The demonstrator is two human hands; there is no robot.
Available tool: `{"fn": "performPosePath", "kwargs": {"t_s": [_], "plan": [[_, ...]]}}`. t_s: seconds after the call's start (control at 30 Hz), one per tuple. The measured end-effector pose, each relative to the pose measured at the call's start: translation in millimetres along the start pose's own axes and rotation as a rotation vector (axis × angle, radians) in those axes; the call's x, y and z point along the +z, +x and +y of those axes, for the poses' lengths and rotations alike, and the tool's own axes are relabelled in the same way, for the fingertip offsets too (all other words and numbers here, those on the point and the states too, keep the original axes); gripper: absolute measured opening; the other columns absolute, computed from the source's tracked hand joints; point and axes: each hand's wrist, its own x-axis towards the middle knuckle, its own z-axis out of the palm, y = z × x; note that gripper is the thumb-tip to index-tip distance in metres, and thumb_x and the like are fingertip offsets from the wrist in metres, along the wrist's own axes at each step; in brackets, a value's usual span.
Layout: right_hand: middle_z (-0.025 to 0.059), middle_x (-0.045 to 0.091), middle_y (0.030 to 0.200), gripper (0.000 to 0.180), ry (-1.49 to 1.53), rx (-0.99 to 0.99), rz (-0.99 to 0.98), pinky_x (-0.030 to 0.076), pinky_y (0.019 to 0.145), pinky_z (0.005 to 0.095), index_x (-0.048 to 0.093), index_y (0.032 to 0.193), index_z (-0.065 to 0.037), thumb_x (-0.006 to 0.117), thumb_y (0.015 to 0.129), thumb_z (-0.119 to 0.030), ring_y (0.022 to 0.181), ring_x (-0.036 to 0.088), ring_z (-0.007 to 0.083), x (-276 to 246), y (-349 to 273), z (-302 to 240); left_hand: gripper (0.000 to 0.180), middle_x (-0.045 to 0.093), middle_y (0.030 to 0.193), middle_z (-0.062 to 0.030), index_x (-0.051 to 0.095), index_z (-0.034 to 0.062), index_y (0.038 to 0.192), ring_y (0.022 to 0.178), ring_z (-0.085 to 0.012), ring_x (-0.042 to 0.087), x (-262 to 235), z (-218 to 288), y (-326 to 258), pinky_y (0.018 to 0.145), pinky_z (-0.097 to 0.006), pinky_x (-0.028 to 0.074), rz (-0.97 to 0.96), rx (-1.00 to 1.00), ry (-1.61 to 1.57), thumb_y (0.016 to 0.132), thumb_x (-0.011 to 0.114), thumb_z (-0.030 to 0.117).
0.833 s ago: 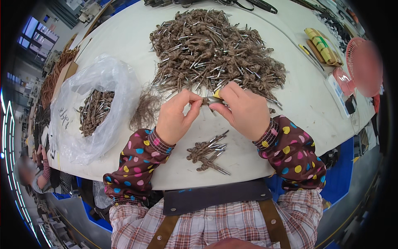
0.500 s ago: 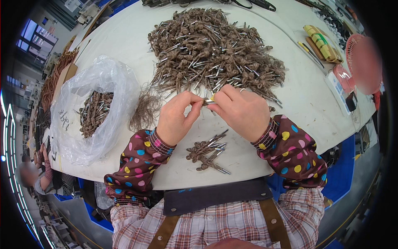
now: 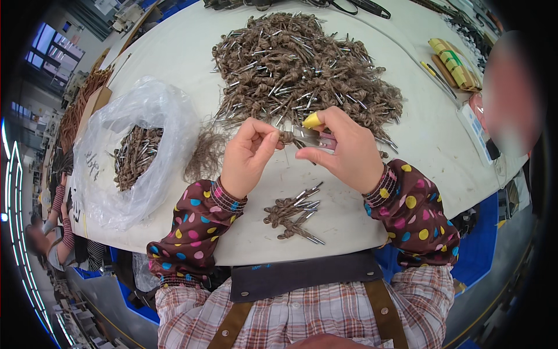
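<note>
My left hand (image 3: 247, 157) pinches a knotted brown cord (image 3: 285, 138) between thumb and fingertips. In my right hand (image 3: 354, 152) is a pair of thread snips (image 3: 318, 138), its metal blades pointing toward the cord's knot. A yellow covering (image 3: 312, 120) wraps a fingertip of the right hand. Just beyond both hands spreads a large pile of knotted brown cords (image 3: 302, 64) with silver metal tips. Nearer to me, below the hands, lie several more knotted cords (image 3: 285, 212), their tips pointing right. The fingers partly hide the held cord.
A clear plastic bag (image 3: 180, 125) with knotted cords inside stands at the left. Beside it lies a tuft of loose brown fibres (image 3: 203, 154). A yellow-green bundle (image 3: 453, 64) and a pen (image 3: 433, 72) are at the far right. Another person (image 3: 55, 235) is at the left.
My right hand has opened its grip and turned, so the snips now show between thumb and fingers. My left hand keeps its pinch on the cord, shifted slightly.
</note>
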Motion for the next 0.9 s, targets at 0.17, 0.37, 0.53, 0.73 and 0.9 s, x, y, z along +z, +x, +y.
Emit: {"fn": "performPosePath", "kwargs": {"t_s": [0.17,0.37,0.53,0.73,0.9], "plan": [[0.0062,0.063,0.082,0.031,0.263,0.174,-0.086,0.051,0.062,0.0290,0.057,0.094,-0.006,0.074,0.072,-0.020,0.070,0.064,0.0227,7,-3,3,0.010,0.057,0.087,-0.0044,0.047,0.0024,0.097,0.083,-0.0132,0.059,-4,-7,1,0.080,-0.025,0.046,-0.038,-0.117,-0.277,0.094,0.050,0.011],[0.0036,0.062,0.073,0.023,0.273,0.273,-0.036,0.039,0.052,0.0203,0.058,0.094,-0.002,0.070,0.076,-0.009,0.055,0.046,0.0065,7,-2,6,0.032,0.058,0.088,-0.0056,0.044,0.0023,0.115,0.085,-0.0154,0.059,-3,6,5,0.081,-0.029,0.047,0.002,-0.301,-0.451,0.090,0.058,0.015],[0.0045,0.062,0.071,0.020,0.368,0.382,-0.120,0.044,0.054,0.0241,0.060,0.091,-0.003,0.068,0.076,-0.013,0.057,0.055,0.0123,10,-2,10,0.045,0.060,0.083,-0.0051,0.054,0.0079,0.116,0.077,-0.0196,0.060,1,12,5,0.081,-0.036,0.049,0.038,0.323,0.505,0.075,0.072,0.010],[-0.0005,0.059,0.073,0.018,0.769,0.573,-0.272,0.042,0.057,0.0195,0.061,0.091,0.001,0.065,0.081,-0.014,0.064,0.050,0.0032,7,1,8,0.028,0.059,0.075,-0.0005,0.065,0.0131,0.096,0.070,-0.0193,0.058,-8,1,12,0.085,-0.042,0.050,0.070,0.774,0.877,0.071,0.071,0.005],[-0.0013,0.058,0.072,0.018,0.816,0.648,-0.301,0.040,0.057,0.0191,0.061,0.090,0.001,0.066,0.080,-0.013,0.062,0.048,0.0032,4,2,10,0.023,0.059,0.078,-0.0011,0.065,0.0109,0.089,0.075,-0.0196,0.058,-17,8,14,0.086,-0.041,0.048,-0.051,0.744,0.873,0.069,0.071,0.002]]}}
